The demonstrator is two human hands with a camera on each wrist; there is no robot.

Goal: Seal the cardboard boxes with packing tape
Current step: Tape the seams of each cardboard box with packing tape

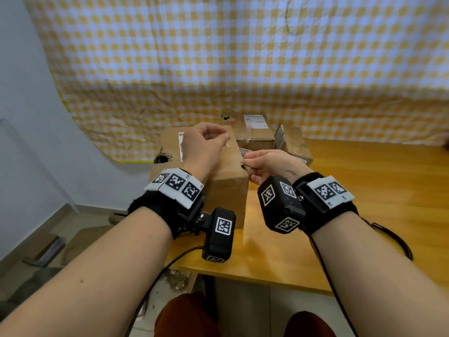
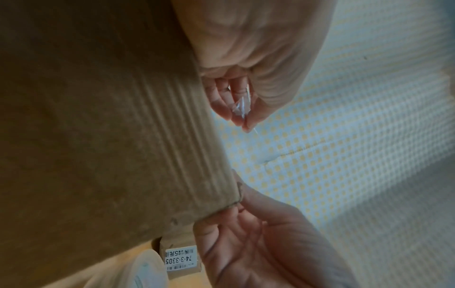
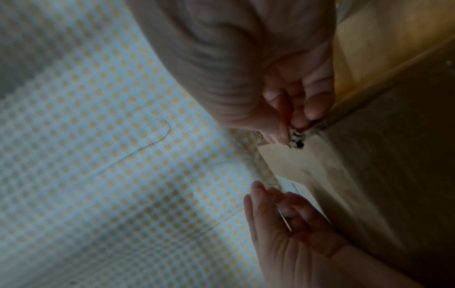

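Observation:
A large cardboard box [image 1: 226, 190] stands on the wooden table [image 1: 364, 203] in front of me. My left hand [image 1: 218, 136] hovers over the box top and pinches a short strip of clear tape [image 2: 242, 109] between thumb and fingers. My right hand [image 1: 247, 164] is at the box's upper right corner, where thumb and fingertips pinch a torn, speckled scrap [image 3: 295, 137] at the edge. In the right wrist view the left hand [image 3: 283, 212] is below, beside the box top. Whether the tape reaches the right hand is not visible.
Two smaller boxes, one with a white label [image 1: 255, 132] and one to its right [image 1: 295, 144], stand behind the large box. A small labelled box [image 2: 182, 259] and a blurred pale round shape [image 2: 145, 270] lie beside it. A yellow checked cloth [image 1: 218, 57] hangs behind. Flat cardboard [image 1: 48, 246] lies on the floor at left.

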